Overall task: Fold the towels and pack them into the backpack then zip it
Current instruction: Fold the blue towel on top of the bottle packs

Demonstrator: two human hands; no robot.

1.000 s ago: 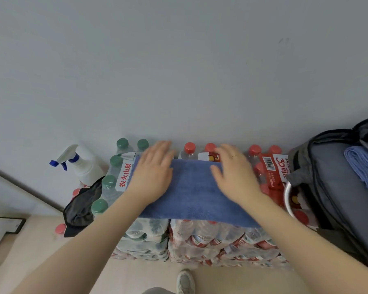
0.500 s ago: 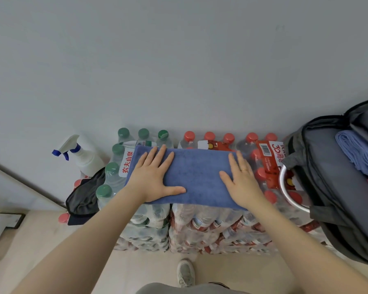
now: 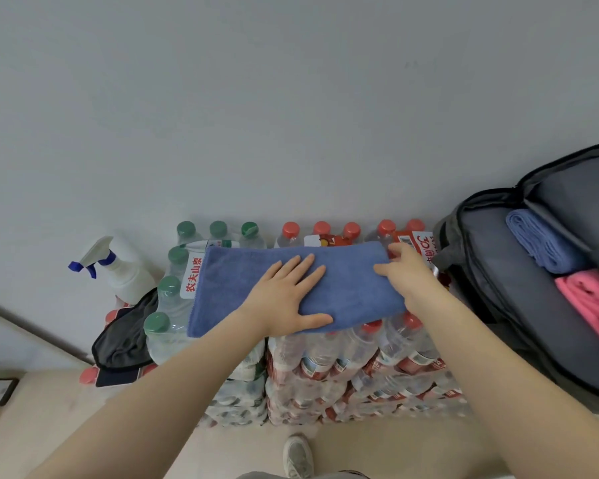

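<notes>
L hand slid to towel centre, fingers spread flat; R hand moved to right edge, pinching it. Backpack unzipped.

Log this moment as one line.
step: folding | left hand: flat on folded blue terry towel | right hand: gripping its right end | open grey backpack: unzipped

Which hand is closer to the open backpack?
The right hand. It grips the blue towel's end right beside the backpack; the left hand presses flat on the towel's middle, farther away.
</notes>
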